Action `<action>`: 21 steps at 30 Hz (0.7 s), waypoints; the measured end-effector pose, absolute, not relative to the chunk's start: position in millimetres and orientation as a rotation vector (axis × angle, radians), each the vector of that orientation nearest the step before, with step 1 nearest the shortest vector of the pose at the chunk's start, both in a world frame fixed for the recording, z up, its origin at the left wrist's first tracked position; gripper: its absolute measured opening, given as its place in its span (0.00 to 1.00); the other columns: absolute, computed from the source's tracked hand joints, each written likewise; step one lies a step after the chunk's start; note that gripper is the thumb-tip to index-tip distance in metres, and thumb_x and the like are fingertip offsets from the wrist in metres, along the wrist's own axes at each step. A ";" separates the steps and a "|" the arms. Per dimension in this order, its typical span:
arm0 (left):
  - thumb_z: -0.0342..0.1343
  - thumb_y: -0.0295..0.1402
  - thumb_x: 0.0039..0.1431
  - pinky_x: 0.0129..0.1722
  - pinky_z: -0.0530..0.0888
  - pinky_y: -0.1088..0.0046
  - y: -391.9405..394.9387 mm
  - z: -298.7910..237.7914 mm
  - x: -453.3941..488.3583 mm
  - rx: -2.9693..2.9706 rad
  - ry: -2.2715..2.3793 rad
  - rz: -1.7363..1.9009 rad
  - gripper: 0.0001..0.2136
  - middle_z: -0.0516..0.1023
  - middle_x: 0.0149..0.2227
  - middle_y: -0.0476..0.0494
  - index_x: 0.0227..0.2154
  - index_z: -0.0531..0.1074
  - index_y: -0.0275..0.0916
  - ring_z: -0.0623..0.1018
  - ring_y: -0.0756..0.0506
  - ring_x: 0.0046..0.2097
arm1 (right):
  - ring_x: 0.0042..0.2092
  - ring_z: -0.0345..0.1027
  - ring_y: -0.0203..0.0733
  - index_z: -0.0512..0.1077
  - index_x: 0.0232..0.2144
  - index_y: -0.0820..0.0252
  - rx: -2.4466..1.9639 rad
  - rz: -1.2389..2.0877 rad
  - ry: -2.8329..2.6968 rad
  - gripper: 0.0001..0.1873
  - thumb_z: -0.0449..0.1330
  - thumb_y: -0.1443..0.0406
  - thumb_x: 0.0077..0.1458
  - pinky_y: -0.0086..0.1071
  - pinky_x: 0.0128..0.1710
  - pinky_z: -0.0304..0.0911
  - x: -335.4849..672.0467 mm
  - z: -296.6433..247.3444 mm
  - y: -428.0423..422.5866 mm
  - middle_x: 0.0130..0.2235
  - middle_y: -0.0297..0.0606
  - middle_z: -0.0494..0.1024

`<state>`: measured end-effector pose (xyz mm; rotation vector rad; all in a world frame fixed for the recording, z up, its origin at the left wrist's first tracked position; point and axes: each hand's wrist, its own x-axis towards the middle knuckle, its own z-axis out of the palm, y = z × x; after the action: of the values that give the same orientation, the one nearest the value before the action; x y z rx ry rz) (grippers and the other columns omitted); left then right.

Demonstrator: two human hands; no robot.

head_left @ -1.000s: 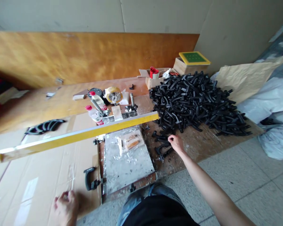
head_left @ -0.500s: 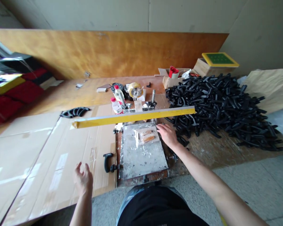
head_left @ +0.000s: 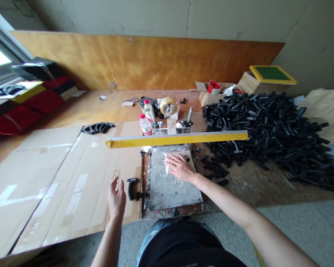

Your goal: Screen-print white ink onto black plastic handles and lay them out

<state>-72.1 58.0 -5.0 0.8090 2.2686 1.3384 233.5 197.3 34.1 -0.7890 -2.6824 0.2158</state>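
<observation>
My right hand (head_left: 181,167) lies flat with fingers stretched over a grey metal plate (head_left: 167,194). Beneath it shows the edge of a whitish, crumpled patch (head_left: 166,168); whether it is film or cloth I cannot tell. My left hand (head_left: 117,197) hangs over the cardboard at the left, fingers apart and slightly bent, holding nothing. Close to its right, a black curved handle (head_left: 131,189) sits beside the plate. A long yellow bar (head_left: 178,139), perhaps a frame seen edge-on, runs across above the plate's far end.
A large heap of black curved parts (head_left: 267,129) spreads at the right. Several similar parts (head_left: 98,127) lie in a row on the cardboard sheet (head_left: 58,178). Behind the bar stand a bottle (head_left: 145,125), a tape roll (head_left: 168,106) and two metal posts (head_left: 189,115).
My right hand has moved left from the plate's right edge onto the pale patch, covering the orange-brown shapes seen there. My left hand has come nearer the black handle. The view has shifted slightly.
</observation>
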 end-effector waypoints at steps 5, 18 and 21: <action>0.50 0.51 0.60 0.58 0.66 0.58 63.0 4.2 -61.3 0.845 2.248 1.354 0.27 0.73 0.56 0.34 0.56 0.67 0.39 0.72 0.39 0.57 | 0.63 0.58 0.50 0.66 0.59 0.52 -0.846 0.240 -2.710 0.25 0.58 0.55 0.61 0.48 0.62 0.54 244.7 26.4 217.9 0.61 0.38 0.68; 0.51 0.46 0.62 0.58 0.66 0.63 126.4 82.9 -27.0 1.128 2.021 1.563 0.20 0.74 0.54 0.38 0.51 0.71 0.39 0.72 0.42 0.56 | 0.67 0.50 0.50 0.58 0.64 0.47 -0.927 0.272 -2.734 0.29 0.53 0.51 0.63 0.51 0.64 0.47 254.8 23.0 235.2 0.65 0.36 0.61; 0.50 0.45 0.62 0.48 0.73 0.68 148.4 120.9 -13.7 1.113 1.864 1.764 0.18 0.77 0.42 0.41 0.44 0.73 0.37 0.76 0.46 0.44 | 0.67 0.49 0.50 0.57 0.64 0.51 -0.884 0.254 -2.712 0.31 0.51 0.49 0.63 0.53 0.65 0.44 248.4 30.0 231.9 0.65 0.39 0.60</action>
<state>-13.7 148.4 120.9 1.1133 1.8644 1.7641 248.4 231.9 30.0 -0.8839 -2.7120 0.2538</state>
